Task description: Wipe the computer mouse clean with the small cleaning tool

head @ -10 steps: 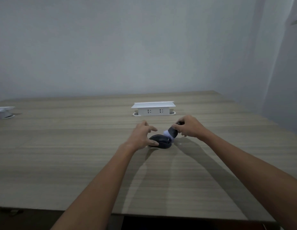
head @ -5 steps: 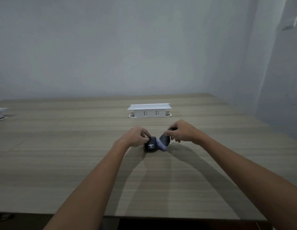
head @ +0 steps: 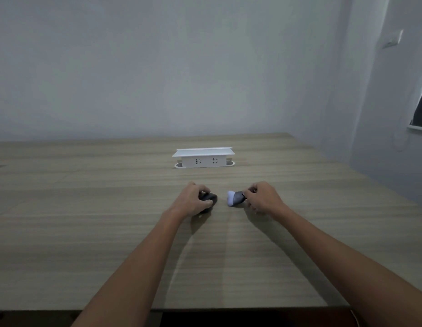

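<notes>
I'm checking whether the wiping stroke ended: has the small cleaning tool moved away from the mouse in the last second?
Yes. The small dark cleaning tool with a white tip, in the right hand, has drawn rightwards off the black computer mouse, judged against the white socket box.

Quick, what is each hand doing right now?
Left hand: closed on the dark rounded computer mouse.
Right hand: closed on the small white-tipped dark cleaning tool.

Head view, looking down over table (head: 87,220)
</notes>
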Demonstrator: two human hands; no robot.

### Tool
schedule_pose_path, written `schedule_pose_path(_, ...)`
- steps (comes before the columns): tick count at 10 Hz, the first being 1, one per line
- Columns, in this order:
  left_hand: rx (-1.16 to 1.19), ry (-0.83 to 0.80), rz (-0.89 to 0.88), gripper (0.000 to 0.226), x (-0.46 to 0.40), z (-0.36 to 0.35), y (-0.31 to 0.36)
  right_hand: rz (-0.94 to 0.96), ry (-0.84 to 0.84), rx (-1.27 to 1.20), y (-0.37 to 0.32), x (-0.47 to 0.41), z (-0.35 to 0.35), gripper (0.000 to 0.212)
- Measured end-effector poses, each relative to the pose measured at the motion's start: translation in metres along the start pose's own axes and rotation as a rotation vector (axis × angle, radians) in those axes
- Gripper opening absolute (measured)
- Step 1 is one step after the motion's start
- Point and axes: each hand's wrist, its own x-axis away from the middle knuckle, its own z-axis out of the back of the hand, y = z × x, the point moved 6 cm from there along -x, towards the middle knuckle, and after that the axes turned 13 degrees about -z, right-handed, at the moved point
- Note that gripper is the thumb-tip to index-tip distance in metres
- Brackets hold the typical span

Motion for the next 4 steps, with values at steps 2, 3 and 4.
schedule_pose_path(2,0.02,-0.004,-0.009,0.042,0.006,-0.002,-0.008,0.075,0.081,0.164,0.01,0.002,-0.006,0.03)
schedule_pose_path(3,0.065,0.045,0.005,0.044,0.012,0.005,-0.013,0.104,0.081,0.164,0.009,0.003,-0.004,0.032)
schedule_pose_path(4,0.056,0.144,0.07,0.044,0.018,0.015,-0.03,0.136,0.12,0.152,0.008,-0.001,0.006,0.031)
